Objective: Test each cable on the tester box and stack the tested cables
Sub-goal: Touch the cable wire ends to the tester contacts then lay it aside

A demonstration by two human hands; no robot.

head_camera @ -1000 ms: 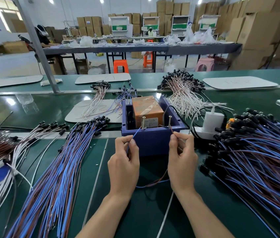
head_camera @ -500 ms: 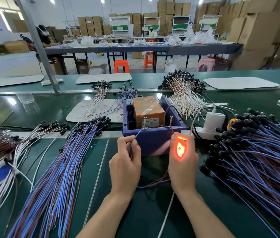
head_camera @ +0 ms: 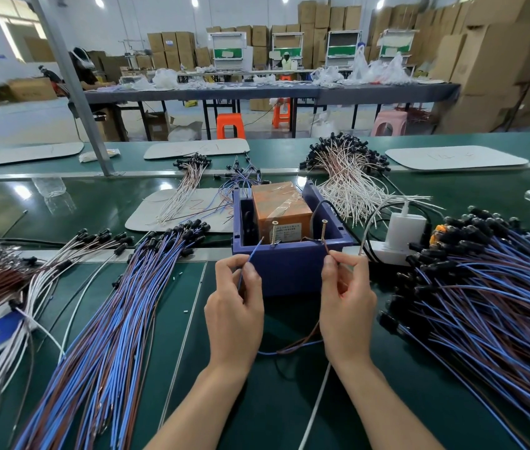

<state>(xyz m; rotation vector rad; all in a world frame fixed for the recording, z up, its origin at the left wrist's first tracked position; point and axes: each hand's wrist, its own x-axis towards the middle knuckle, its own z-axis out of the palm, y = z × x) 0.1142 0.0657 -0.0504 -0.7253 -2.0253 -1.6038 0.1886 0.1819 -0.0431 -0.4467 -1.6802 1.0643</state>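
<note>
The tester box (head_camera: 289,267) is a blue tray holding an orange block, with two upright screws (head_camera: 273,233) on its front rim. My left hand (head_camera: 236,315) pinches the blue wire end of one cable (head_camera: 284,349), its tip just left of the left screw. My right hand (head_camera: 348,311) pinches the brown wire end, close below the right screw. The cable loops down between my wrists. A fanned stack of blue and brown cables (head_camera: 111,336) lies on my left. A bigger pile of the same cables (head_camera: 500,303) lies on my right.
White and brown cable bundles (head_camera: 7,280) lie at the far left. A white charger on a power strip (head_camera: 403,235) stands right of the box. A heap of white cables (head_camera: 351,183) lies behind it. A white cord (head_camera: 317,407) runs toward me over the green belt.
The red glow inside my right hand half a second ago has gone out. Both wire ends have drawn slightly back from the screws.
</note>
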